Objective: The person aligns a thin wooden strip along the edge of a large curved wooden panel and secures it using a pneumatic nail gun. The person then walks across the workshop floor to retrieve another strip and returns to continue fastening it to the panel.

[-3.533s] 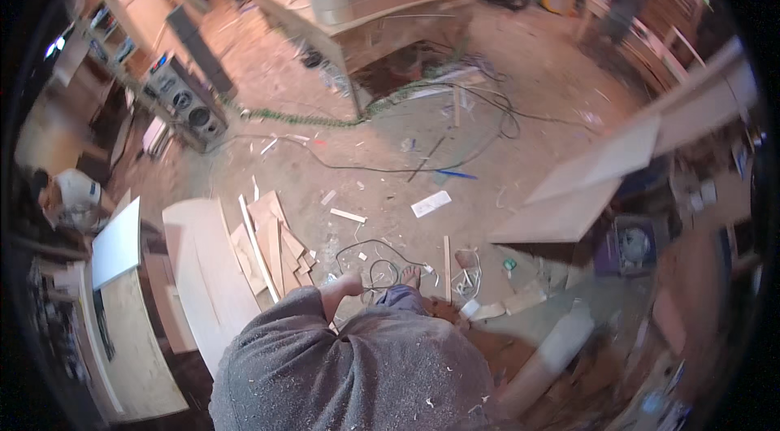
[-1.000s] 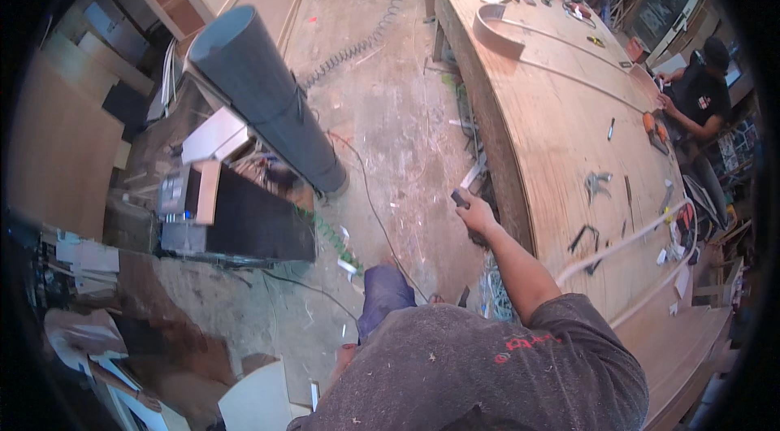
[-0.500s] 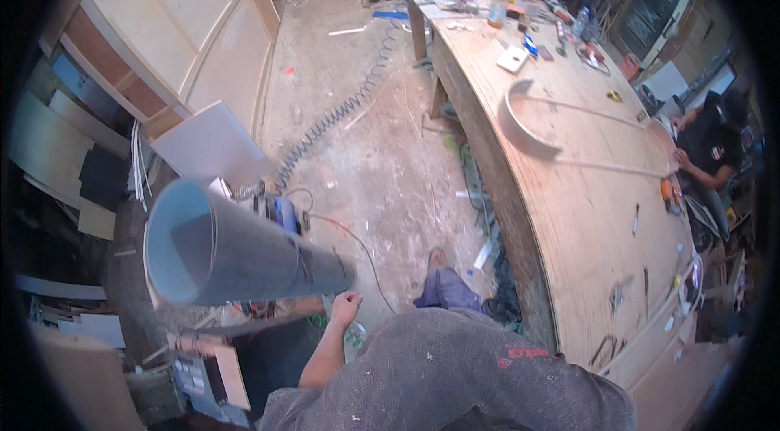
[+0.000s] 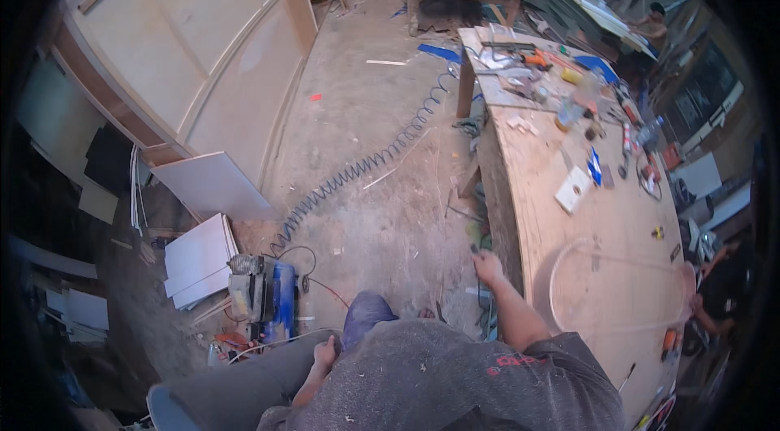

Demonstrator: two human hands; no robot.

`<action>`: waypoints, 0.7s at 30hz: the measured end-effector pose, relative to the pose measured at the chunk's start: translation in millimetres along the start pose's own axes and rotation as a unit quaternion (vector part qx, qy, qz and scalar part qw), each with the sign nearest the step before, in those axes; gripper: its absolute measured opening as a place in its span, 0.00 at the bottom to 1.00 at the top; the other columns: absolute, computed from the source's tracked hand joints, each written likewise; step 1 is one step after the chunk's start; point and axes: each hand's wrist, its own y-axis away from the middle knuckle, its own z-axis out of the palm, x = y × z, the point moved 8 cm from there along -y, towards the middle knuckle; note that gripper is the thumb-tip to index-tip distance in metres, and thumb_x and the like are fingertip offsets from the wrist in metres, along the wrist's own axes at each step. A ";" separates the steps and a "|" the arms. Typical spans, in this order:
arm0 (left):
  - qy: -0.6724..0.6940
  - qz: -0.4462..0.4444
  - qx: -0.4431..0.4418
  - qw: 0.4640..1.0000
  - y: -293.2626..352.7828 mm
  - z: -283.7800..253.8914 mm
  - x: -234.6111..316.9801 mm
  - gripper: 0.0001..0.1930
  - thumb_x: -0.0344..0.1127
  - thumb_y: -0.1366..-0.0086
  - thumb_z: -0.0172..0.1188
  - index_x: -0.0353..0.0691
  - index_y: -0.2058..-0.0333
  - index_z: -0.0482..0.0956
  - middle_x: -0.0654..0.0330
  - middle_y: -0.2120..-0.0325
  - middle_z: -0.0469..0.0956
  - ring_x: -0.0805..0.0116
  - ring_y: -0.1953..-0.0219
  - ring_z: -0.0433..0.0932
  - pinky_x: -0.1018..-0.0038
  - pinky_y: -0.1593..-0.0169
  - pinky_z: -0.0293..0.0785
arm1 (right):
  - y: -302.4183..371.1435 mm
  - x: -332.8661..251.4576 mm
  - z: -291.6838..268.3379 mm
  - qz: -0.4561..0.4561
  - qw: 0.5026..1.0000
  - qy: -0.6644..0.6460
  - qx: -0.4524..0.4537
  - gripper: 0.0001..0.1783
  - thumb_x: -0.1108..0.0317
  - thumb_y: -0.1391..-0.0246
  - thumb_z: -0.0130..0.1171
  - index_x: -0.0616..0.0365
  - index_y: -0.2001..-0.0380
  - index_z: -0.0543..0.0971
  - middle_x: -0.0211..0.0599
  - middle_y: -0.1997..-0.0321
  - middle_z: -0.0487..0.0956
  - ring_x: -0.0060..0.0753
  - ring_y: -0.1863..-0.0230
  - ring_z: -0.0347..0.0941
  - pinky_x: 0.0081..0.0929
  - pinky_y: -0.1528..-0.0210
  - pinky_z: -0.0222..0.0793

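My left hand (image 4: 325, 354) is low at the left of my body, fingers curled closed beside a large grey rolled sheet (image 4: 252, 374). Whether it touches the roll or pinches anything I cannot make out. Ahead and to the right, my right hand (image 4: 490, 268) reaches out close to the workbench's near side, fingers closed at a small dark object (image 4: 475, 250) whose kind is unclear. A curved wooden frame (image 4: 561, 277), smeared by motion, stands on the workbench (image 4: 528, 187); a co-worker's hand (image 4: 697, 307) is at its far-right end.
A blue air compressor (image 4: 282, 301) stands on the floor at left, with a coiled hose (image 4: 349, 173) stretching away from it. White panels (image 4: 203, 256) lean nearby, below a large wooden panel frame (image 4: 236, 49). Bottles and tools, including a clear bottle (image 4: 571, 112), crowd the bench's far end.
My view has moved forward, so the grey roll sits lower at the left and the compressor shows more fully. My right hand has come into view. The curved frame appears nearer.
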 end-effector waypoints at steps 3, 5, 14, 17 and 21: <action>-0.048 0.025 -0.048 0.997 -40.3 -2.8 43.6 0.35 0.64 0.24 0.53 0.30 0.59 0.89 0.39 0.61 0.88 0.42 0.54 0.87 0.53 0.50 0.79 | -138.5 -66.2 -17.5 0.039 0.997 -0.070 -0.018 0.15 0.58 0.36 0.65 0.60 0.62 0.87 0.47 0.67 0.88 0.40 0.67 0.87 0.41 0.56 0.80; -0.071 0.057 -0.074 0.993 -78.4 -10.8 78.1 0.32 0.61 0.26 0.56 0.31 0.58 0.89 0.41 0.62 0.88 0.45 0.55 0.87 0.54 0.50 0.79 | -198.4 -91.6 -18.7 0.037 0.996 -0.082 -0.011 0.13 0.60 0.36 0.66 0.60 0.63 0.87 0.42 0.69 0.88 0.31 0.70 0.86 0.37 0.58 0.80; -0.110 -0.004 -0.131 0.985 -312.6 -104.1 271.9 0.20 0.48 0.33 0.70 0.33 0.58 0.91 0.50 0.63 0.91 0.60 0.60 0.88 0.61 0.54 0.81 | -165.9 10.8 120.3 0.179 0.910 0.222 -0.301 0.19 0.52 0.30 0.53 0.47 0.58 0.89 0.46 0.52 0.88 0.54 0.49 0.85 0.56 0.44 0.78; -0.005 0.053 -0.053 0.997 -405.7 -148.6 365.9 0.17 0.45 0.33 0.71 0.34 0.60 0.91 0.54 0.67 0.89 0.64 0.64 0.86 0.63 0.58 0.81 | -164.8 9.9 131.4 0.304 0.883 0.118 -0.339 0.18 0.52 0.31 0.53 0.49 0.53 0.87 0.49 0.49 0.86 0.55 0.46 0.83 0.55 0.42 0.77; 0.154 0.091 -0.009 0.984 -491.0 -191.8 485.3 0.14 0.42 0.31 0.71 0.34 0.59 0.90 0.60 0.73 0.85 0.68 0.72 0.82 0.69 0.65 0.79 | -271.4 -35.3 135.4 0.325 0.886 0.065 -0.325 0.20 0.53 0.31 0.54 0.51 0.47 0.84 0.53 0.44 0.83 0.57 0.42 0.80 0.54 0.39 0.75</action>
